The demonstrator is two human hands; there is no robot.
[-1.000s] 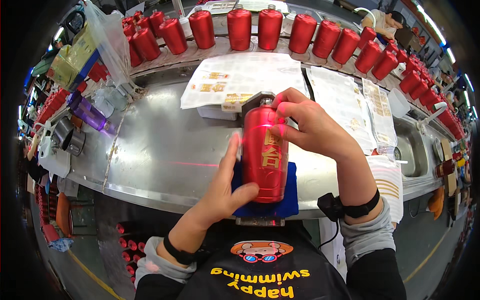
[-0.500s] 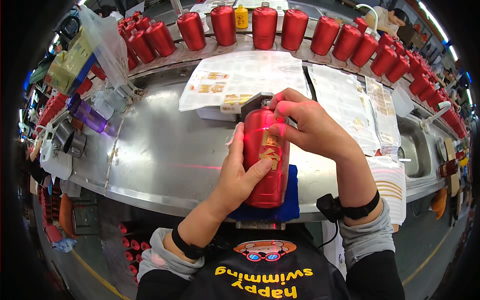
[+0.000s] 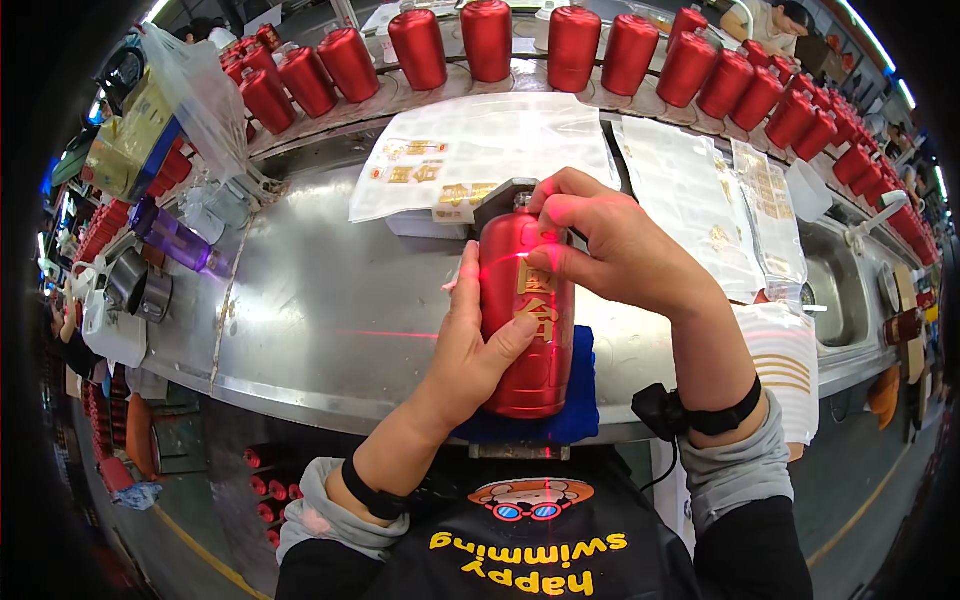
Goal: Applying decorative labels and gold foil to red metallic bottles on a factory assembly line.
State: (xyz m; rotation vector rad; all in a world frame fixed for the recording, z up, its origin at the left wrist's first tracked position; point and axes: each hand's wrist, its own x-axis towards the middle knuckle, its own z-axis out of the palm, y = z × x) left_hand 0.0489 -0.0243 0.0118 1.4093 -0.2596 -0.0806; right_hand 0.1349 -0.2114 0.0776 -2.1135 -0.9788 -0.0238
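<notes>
A glossy red bottle [image 3: 525,375] with raised gold characters [image 3: 537,312] stands tilted toward me over a folded blue cloth [image 3: 585,385]. My left hand [image 3: 465,350] grips its left side, with the thumb lying beside the lower gold character. At the bottle's shoulder, my right hand [image 3: 620,245] has curled fingers and its thumb pressed at the top of the gold characters. Whatever lies between those fingertips is hidden. Red laser lines cross the bottle and my fingers. Behind the neck sits a dark angled bracket [image 3: 505,200].
Sheets with gold stickers [image 3: 420,150] lie beyond the bottle, and more sheets [image 3: 690,200] lie to the right. Red bottles [image 3: 487,45] line a curved conveyor [image 3: 520,75]. A purple bottle [image 3: 175,238] stands left, a sink [image 3: 835,290] right. A co-worker [image 3: 775,25] sits at the far right.
The bottles on the conveyor have shifted to the right, and the small yellow bottle among them no longer shows. Both hands keep nearly the same hold on the red bottle.
</notes>
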